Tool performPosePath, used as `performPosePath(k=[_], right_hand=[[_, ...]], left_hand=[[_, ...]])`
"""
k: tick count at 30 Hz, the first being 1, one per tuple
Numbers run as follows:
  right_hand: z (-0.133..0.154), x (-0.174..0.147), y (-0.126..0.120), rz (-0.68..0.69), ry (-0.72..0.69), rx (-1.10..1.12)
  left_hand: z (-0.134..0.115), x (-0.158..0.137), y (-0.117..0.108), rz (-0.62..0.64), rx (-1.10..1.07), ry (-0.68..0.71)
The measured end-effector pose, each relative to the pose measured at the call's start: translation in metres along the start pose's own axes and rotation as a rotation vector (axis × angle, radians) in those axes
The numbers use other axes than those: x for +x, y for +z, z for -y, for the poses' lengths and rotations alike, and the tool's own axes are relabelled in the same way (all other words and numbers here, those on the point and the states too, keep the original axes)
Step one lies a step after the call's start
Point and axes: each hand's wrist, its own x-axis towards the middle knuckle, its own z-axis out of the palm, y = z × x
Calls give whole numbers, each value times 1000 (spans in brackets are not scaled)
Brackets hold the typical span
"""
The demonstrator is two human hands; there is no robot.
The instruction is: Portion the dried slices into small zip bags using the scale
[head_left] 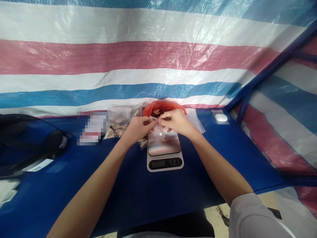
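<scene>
Over the far part of the scale, our left hand and right hand nearly meet, fingertips pinched on a small clear bag. Just behind, at twelve o'clock from the scale, we see an open red bag with dark pieces inside. At ten o'clock lie bagged brown slices; at two, well apart, a white oval case.

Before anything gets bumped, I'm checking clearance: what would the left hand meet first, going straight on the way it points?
The left hand points across at the right hand, so that would likely be met first, past the clear plastic bag both hold; depth is unsure from one view.
</scene>
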Motion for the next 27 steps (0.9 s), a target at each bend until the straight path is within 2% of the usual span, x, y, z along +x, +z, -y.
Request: performPosePath(k=[7,12,15,21,27], right_hand=[[-3,1,0,78,-31,-104],[-10,3,-2,12,50,-38],[-14,5,-7,-27,100,-3],[-8,2,-16,42,100,51],[-5,0,-19,62,96,92]], left_hand=[[3,1,1,-27,-38,12],[2,-1,-10,-36,71,0],[2,-1,-21,-85,129,1],[3,-3,-32,-120,216,54],[-3,-8,-27,-109,281,129]])
